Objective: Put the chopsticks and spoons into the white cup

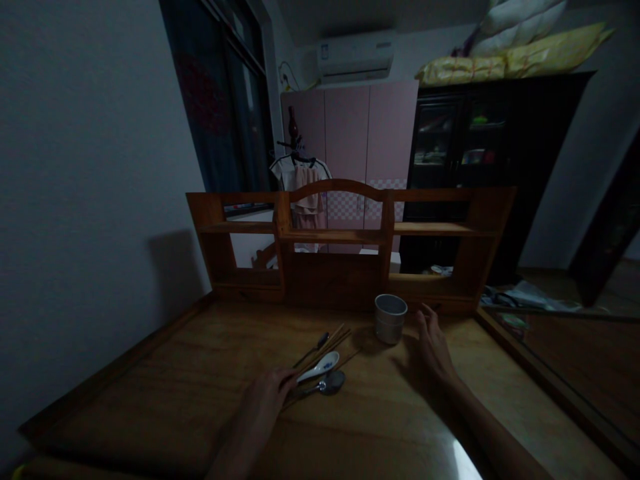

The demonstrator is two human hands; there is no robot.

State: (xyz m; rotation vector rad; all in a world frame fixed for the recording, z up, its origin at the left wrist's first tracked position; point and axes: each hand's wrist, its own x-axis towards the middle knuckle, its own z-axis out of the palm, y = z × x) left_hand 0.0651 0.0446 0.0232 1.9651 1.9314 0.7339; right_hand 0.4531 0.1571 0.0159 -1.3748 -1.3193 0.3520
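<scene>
My left hand is closed at the near ends of a small group of utensils on the wooden table. Its fingertips meet the handle of a white ceramic spoon with a blue pattern. Beside that spoon lie a metal spoon, several thin chopsticks and a small dark-headed spoon; whether the fingers grip any of these too is hidden. A grey metal cup stands upright beyond them. Just right of the cup, apart from it, my right hand is open, fingers stretched forward, holding nothing.
A wooden shelf unit with several compartments runs along the table's back edge. On the left is a wall. A raised wooden rim borders the right side. Behind stand a pink wardrobe and a dark cabinet.
</scene>
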